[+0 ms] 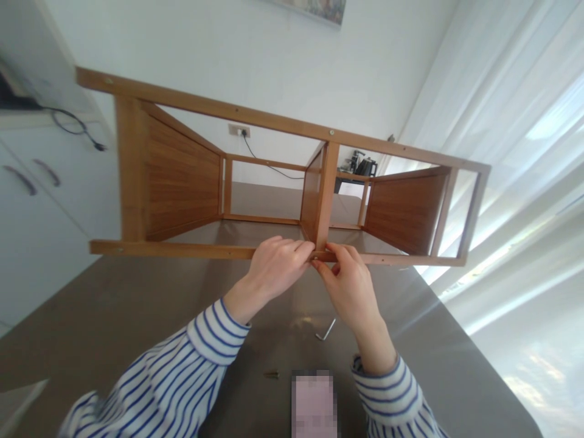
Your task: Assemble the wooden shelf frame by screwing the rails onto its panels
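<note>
A brown wooden shelf unit [283, 121] lies on its side across the table, its slatless panels standing upright between the long rails. My left hand [278, 261] is closed around the near lower rail, just left of the middle shelf joint. On the other side of that joint, my right hand [349, 280] grips the same rail, with the index finger above and the thumb in front. A tiny shiny spot, perhaps a screw head, shows by the right thumb; the fingers partly hide it. An Allen key [326, 330] lies on the table below my hands, and a couple of screws [272, 374] rest nearer to me.
The grey-brown table [182, 340] carries a blurred pink rectangle [314, 404] at its near edge. White cabinets [45, 201] stand left, with a black cable [75, 125] hanging above. Sheer curtains [515, 182] hang right. A black kettle [366, 167] stands behind the shelf unit.
</note>
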